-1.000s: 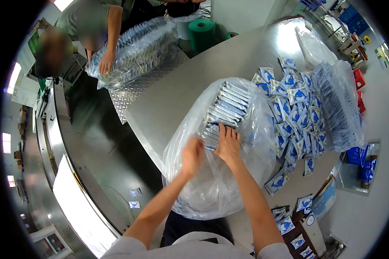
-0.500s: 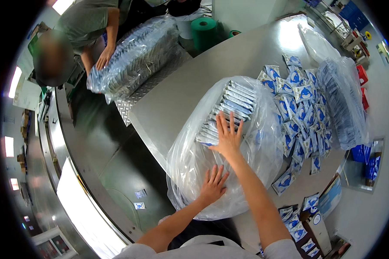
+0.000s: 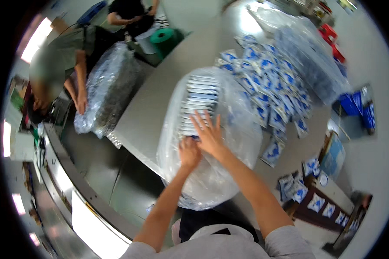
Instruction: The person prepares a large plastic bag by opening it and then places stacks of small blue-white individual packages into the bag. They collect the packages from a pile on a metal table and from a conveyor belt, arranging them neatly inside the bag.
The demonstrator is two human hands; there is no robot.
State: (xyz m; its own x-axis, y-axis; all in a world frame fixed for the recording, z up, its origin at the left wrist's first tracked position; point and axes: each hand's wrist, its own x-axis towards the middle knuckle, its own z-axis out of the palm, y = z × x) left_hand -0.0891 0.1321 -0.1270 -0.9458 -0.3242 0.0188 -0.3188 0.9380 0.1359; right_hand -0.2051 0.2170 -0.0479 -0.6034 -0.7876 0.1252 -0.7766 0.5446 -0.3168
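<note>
At the row's near end, left hand [image 3: 190, 153]: moved up since half a second ago; was spread on the bag's near part, now fingers curled at the end packets. Contact point hidden, can't tell if it grips.
Right hand [image 3: 209, 139]: as before, fingers fanned wide over the row's near right side, clamped on nothing. Hands just beside each other.
Packet row [image 3: 202, 93]: packed face to face, running away from the hands; within the bag's outline.
Clear bag [image 3: 242, 129]: loose plastic, on tabletop [image 3: 149, 101].
Loose packets [image 3: 268, 82]: blue-and-white heap, right of bag.
Filled bag [image 3: 313, 60]: beyond heap.
</note>
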